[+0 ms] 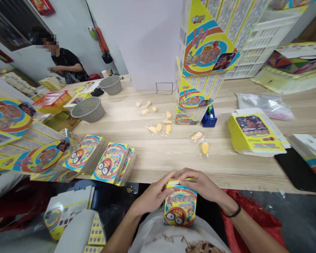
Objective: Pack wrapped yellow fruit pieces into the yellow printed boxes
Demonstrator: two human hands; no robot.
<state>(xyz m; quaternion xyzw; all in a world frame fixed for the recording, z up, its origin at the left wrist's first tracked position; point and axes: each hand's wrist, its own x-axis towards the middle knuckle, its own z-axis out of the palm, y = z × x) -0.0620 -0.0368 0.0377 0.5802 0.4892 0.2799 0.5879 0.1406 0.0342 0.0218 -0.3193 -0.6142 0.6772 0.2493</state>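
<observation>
Super bright yellow box (180, 207) with rainbow swirls and goofy cartoon eyes, pale wood-grain worktop (163, 158), grey mesh basket (87, 109).

Bright, even indoor light on the bench (234, 168)

Shadows are soft and glare is small; the picture is quite sharp, but the wide lens bends shapes strongly toward the edges around the bench.

Past my fingers (168, 179) runs a long pale wood-grain table (239, 168), with a white panel (147, 42) standing at its far edge. Far left of my fingers rises a white wall (76, 21); grey floor (300, 214) shows to their right.
</observation>
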